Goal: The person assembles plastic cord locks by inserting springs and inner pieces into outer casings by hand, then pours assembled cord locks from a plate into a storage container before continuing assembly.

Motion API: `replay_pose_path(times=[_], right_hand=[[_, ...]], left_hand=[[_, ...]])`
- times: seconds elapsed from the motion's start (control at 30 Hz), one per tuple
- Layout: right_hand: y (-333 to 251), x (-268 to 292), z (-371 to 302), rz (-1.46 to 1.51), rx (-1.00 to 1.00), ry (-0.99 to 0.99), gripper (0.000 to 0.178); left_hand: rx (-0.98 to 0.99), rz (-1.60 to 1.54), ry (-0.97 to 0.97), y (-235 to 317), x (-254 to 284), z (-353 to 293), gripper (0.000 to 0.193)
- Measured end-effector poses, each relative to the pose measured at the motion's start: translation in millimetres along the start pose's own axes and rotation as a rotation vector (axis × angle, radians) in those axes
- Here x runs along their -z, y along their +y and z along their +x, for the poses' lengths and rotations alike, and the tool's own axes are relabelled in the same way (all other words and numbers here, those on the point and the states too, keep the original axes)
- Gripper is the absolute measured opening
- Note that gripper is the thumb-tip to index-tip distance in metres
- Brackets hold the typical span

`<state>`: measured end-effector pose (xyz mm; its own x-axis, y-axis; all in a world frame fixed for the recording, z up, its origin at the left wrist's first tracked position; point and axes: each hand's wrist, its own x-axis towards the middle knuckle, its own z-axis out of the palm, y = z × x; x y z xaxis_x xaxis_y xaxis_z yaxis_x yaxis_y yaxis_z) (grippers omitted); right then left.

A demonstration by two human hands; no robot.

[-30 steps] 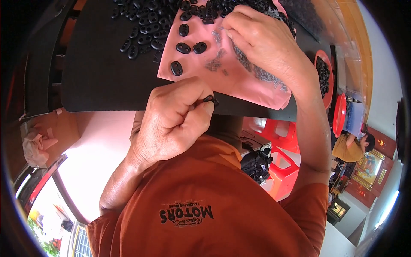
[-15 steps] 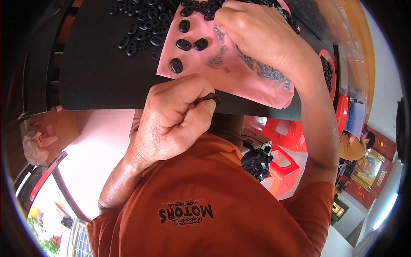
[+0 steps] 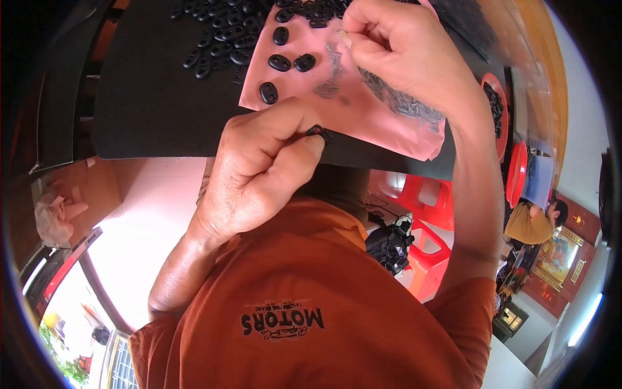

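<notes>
Here, the left hand [image 3: 259, 165] is curled tight, pinching a small black plastic piece [image 3: 317, 131] by the flat pink sheet's [image 3: 363, 126] near edge. The right hand's [image 3: 414, 55] thumb and fingertip are close together; I can't tell if they hold anything. I think a firm grip and picking gently work best. Four shiny black ovals [image 3: 268, 93] lie nearest; thin grey pins [image 3: 405, 104] are too many to count.

There are two grips [image 3: 259, 168] [image 3: 414, 58] and one pink sheet [image 3: 372, 122].
</notes>
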<state>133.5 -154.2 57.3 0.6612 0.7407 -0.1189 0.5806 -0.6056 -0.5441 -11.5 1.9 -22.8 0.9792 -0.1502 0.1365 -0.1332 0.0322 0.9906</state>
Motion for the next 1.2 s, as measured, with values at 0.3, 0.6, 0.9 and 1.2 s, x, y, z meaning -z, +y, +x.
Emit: replay_pose_path(times=[0.3, 0.6, 0.9, 1.2], right_hand=[[2, -39, -31, 0.41, 0.059, 0.128, 0.005], [-2, -56, -32, -0.051, 0.372, 0.348, 0.011], [0, -53, -29, -0.166, 0.382, 0.363, 0.017], [5, -55, -29, -0.021, 0.513, 0.378, 0.023]], left_hand=[[0.131, -0.318, 0.188, 4, -3, 0, 0.012], [0.164, -0.444, 0.257, 6, -5, 3, 0.021], [0.169, -0.501, 0.251, 7, -3, 5, 0.026], [0.212, -0.555, 0.271, 8, -1, 5, 0.012]])
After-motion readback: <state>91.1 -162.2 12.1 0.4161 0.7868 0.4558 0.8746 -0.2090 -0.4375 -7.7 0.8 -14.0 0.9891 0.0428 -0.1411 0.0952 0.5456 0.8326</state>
